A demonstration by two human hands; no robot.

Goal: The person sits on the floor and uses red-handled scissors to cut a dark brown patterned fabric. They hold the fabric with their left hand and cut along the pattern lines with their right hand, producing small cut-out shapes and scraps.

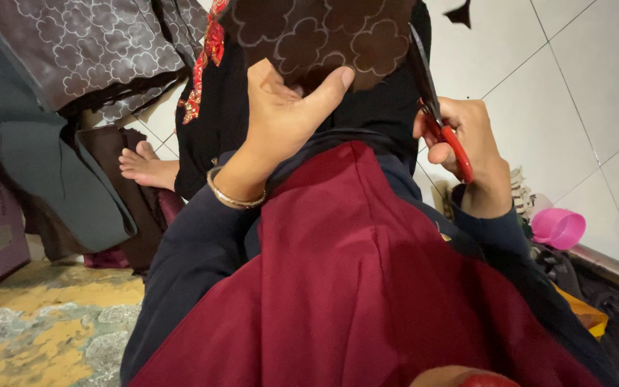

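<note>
Brown cloth [324,32] with pale flower shapes is held up over the person's lap, above a dark red cloth [352,287]. Left hand [284,118] reaches up with the wrist bent, its grip pinching the cloth's lower edge, thumb on top. Right hand [467,154] is beside it, fingers closed through the red handles of scissors [435,107], blades pointing up along the cloth's right edge. Nearby, a pink cup [559,228] lies on the white tile floor [589,86].

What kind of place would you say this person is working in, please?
Probably a home sewing spot on the floor: white floor tiles, heaped brown flower-patterned fabric, and red-handled scissors in the right hand cutting a brown patterned cloth piece.
</note>
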